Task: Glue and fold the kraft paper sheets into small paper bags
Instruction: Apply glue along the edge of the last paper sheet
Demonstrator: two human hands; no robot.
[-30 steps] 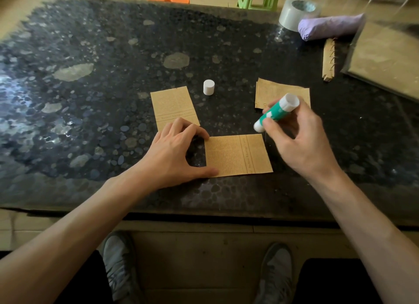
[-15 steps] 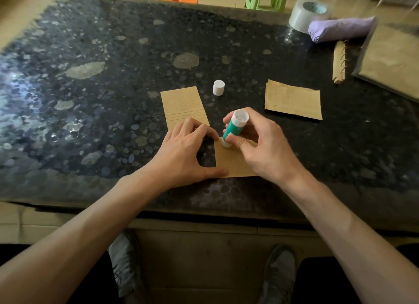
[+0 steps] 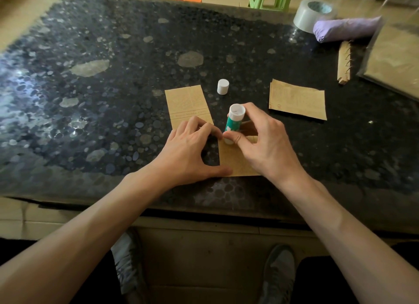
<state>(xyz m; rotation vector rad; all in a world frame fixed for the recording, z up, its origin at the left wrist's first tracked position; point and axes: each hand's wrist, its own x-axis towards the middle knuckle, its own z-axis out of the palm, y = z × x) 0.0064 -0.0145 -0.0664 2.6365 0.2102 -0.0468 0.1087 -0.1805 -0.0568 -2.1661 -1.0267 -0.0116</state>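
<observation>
Both hands sit close together by the middle of the front edge of the dark, spotty table (image 3: 90, 126). The right hand (image 3: 265, 151) pinches a green and white glue stick (image 3: 234, 122) with its thumb and fingers. It holds the stick almost straight up, with the bottom end down on the far left part of a brown kraft paper sheet (image 3: 235, 165).

The left hand (image 3: 192, 149) holds nothing. Its thumb presses the near left corner of the sheet, and its fingertips rest by the far left corner. The sheet lies flat under and between the two hands, and the right hand hides most of its right side.

Just behind the left hand lies a folded paper piece (image 3: 188, 101), and the fingers cover its near end. A white cap (image 3: 222, 87) stands behind the glue stick. Off to the right, well apart from the right hand, lies another brown sheet (image 3: 297, 99).

Near the far right corner sit a tape roll (image 3: 310, 14), a purple bundle (image 3: 344, 29) and a small folded strip (image 3: 343, 63). A clear pack of brown paper (image 3: 394, 61) lies at the right edge.
</observation>
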